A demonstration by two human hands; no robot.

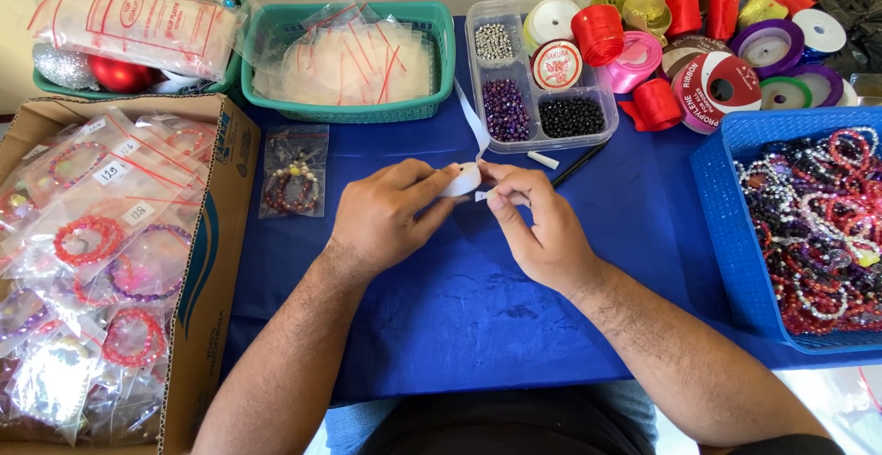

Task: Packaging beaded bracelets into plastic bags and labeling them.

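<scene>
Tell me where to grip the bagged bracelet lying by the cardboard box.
Pinch the bagged bracelet at its top edge, coming from above on the far side: it lies flat on the blue cloth, beads bunched low, leaving clear plastic there. The box crowds its left side.

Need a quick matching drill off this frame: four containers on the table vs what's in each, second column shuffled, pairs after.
Column 1:
1. cardboard box
2. blue basket
3. clear compartment case
4. green basket

Column 2:
A. loose beads, sorted by colour
B. empty clear bags with red strips
C. bagged bracelets
D. unbagged bead bracelets in a heap

Pairs: 1-C, 2-D, 3-A, 4-B
</scene>
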